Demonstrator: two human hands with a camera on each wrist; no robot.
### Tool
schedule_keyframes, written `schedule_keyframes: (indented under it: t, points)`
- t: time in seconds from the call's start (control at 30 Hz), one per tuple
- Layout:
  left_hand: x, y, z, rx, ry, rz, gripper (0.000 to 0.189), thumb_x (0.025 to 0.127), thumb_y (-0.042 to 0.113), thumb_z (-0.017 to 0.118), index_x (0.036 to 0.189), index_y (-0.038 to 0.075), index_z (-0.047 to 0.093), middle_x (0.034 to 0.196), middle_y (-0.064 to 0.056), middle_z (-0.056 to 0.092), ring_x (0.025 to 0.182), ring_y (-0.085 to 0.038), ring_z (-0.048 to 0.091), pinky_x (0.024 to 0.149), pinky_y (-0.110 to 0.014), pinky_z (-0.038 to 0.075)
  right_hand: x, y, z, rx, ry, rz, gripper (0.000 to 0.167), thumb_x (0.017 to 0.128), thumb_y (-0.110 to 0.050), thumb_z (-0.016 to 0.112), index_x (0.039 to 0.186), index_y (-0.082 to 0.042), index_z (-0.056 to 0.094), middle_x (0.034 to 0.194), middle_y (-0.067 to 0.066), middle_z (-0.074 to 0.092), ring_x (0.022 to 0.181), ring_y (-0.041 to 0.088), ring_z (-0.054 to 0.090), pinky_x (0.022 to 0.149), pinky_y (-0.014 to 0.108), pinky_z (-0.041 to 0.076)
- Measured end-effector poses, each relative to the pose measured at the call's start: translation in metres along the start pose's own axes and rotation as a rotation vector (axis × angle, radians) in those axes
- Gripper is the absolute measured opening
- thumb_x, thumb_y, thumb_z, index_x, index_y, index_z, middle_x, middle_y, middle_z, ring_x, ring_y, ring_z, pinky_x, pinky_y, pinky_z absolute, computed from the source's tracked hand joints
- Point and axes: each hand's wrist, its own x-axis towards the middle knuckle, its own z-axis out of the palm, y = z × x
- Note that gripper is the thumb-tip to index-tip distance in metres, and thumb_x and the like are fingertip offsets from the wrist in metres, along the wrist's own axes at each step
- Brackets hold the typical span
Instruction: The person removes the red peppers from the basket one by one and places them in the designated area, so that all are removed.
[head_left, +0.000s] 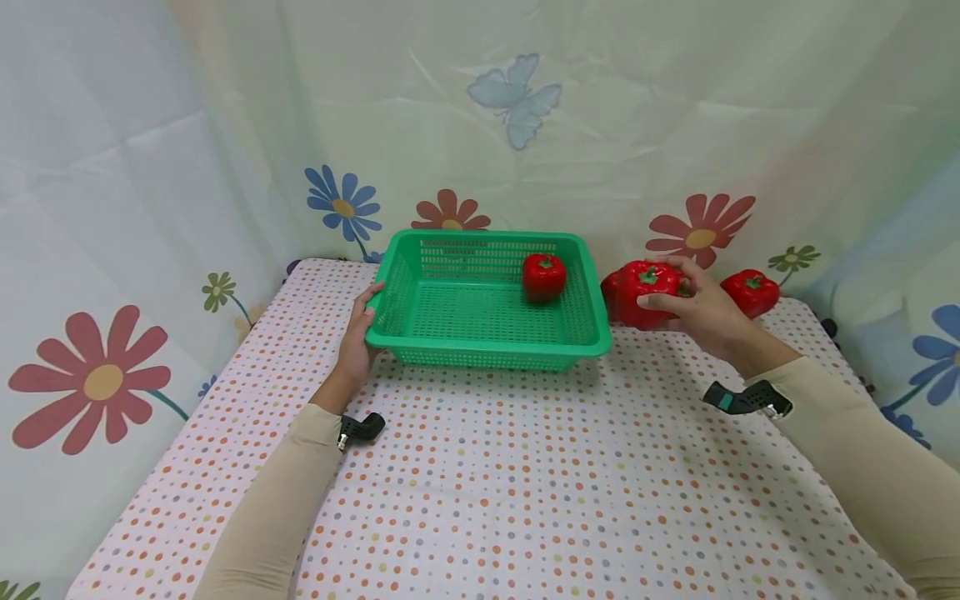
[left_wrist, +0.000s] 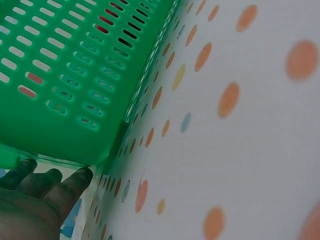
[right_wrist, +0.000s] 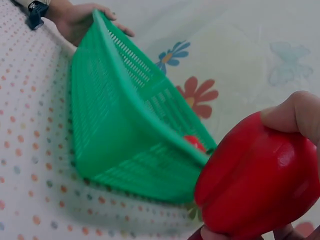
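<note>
My right hand [head_left: 701, 312] grips a red bell pepper [head_left: 645, 296] just right of the basket, thumb on one side and fingers on the other. In the right wrist view this bell pepper [right_wrist: 260, 175] looks large and glossy. At the left end of the green plastic basket [head_left: 487, 343], my left hand [head_left: 356, 337] rests against the rim. The left wrist view shows its fingers [left_wrist: 70, 192] fairly straight, tips at the rim. Inside the basket, toward its right, sits another red bell pepper [head_left: 543, 279].
Partly hidden behind the held one is a further bell pepper [head_left: 610, 292]. Another bell pepper [head_left: 752, 292] lies beyond my right wrist. The dotted tablecloth [head_left: 480, 475] covers the table, and a flowered curtain [head_left: 600, 125] hangs right behind the basket.
</note>
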Motion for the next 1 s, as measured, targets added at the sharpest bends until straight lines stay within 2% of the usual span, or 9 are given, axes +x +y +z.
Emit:
schedule_keyframes:
  t: [0.2,0.4,0.63,0.87,1.0]
  points:
    - [0.001,0.0,-0.001,-0.011,-0.004,0.01,0.051,0.104,0.029,0.021,0.155,0.023,0.019,0.161,-0.007,0.015,0.141,-0.036,0.028,0.111,-0.059,0.028,-0.005,0.037,0.0,0.066,0.011,0.037,0.078,0.092,-0.028,0.069,0.152,-0.039,0.019,0.156,0.009,0.019,0.136,0.03,0.025,0.083,0.024,0.055]
    - [0.0,-0.001,-0.001,-0.021,0.001,0.007,0.051,0.104,0.028,0.021,0.155,0.022,0.019,0.16,-0.007,0.017,0.139,-0.036,0.03,0.11,-0.058,0.029,-0.004,0.064,0.006,0.017,0.022,0.08,0.084,0.091,-0.03,0.071,0.156,-0.031,0.018,0.156,0.019,0.018,0.139,0.041,0.022,0.081,0.025,0.055]
    - [-0.002,0.001,-0.001,0.007,0.004,-0.001,0.051,0.104,0.029,0.021,0.155,0.024,0.018,0.162,-0.006,0.014,0.142,-0.035,0.028,0.112,-0.059,0.026,0.0,0.074,0.012,-0.04,0.009,0.088,0.086,0.091,-0.031,0.071,0.157,-0.022,0.016,0.156,0.023,0.02,0.14,0.045,0.022,0.084,0.033,0.054]
    - [-0.002,-0.001,-0.001,0.006,0.0,0.01,0.051,0.104,0.029,0.021,0.155,0.024,0.019,0.162,-0.005,0.014,0.143,-0.035,0.027,0.113,-0.06,0.024,0.001,0.078,0.016,-0.035,0.005,0.096,0.085,0.092,-0.031,0.07,0.156,-0.021,0.017,0.155,0.021,0.02,0.139,0.044,0.024,0.082,0.027,0.052]
    - [0.0,-0.002,-0.002,-0.001,0.0,0.012,0.051,0.104,0.03,0.021,0.155,0.023,0.019,0.162,-0.004,0.013,0.144,-0.035,0.026,0.114,-0.06,0.024,-0.001,0.077,0.016,-0.033,-0.015,0.082,0.085,0.092,-0.03,0.07,0.157,-0.023,0.016,0.155,0.02,0.021,0.139,0.044,0.024,0.086,0.031,0.054]
